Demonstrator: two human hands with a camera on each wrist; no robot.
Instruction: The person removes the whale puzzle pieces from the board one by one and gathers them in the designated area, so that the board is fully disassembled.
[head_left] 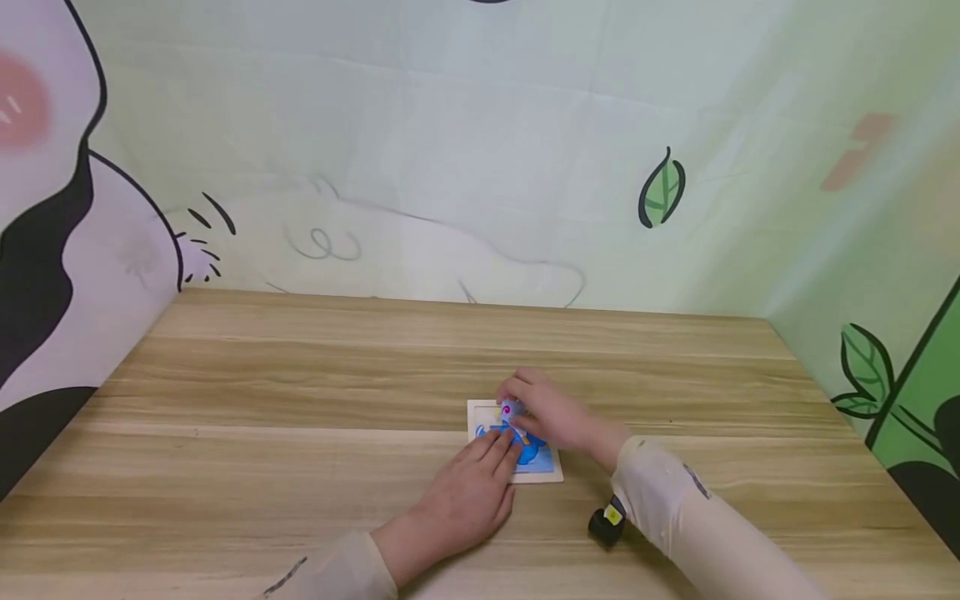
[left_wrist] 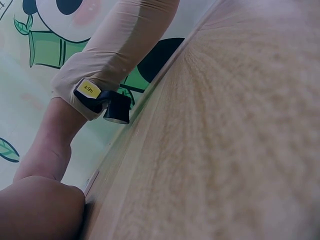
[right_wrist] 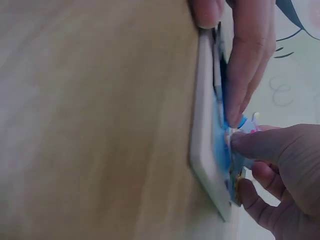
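Observation:
A small square wooden jigsaw puzzle (head_left: 537,478) with a pale frame and a blue picture lies flat on the table. My left hand (head_left: 467,498) rests its extended fingers on the puzzle's near left part, covering some of the picture. In the right wrist view, the left fingers (right_wrist: 247,55) press down on the board (right_wrist: 201,125). My right hand (head_left: 553,414) pinches a light-blue puzzle piece (head_left: 510,410) with a pink swirl between thumb and fingers. That piece is tilted up over the board; whether its lower edge touches the board is hard to tell.
The wooden table (head_left: 262,467) stretches around the puzzle, against a pale printed wall cloth (head_left: 450,167) at the back. A black wrist camera (head_left: 606,525) with a yellow label hangs under the right sleeve, low over the table.

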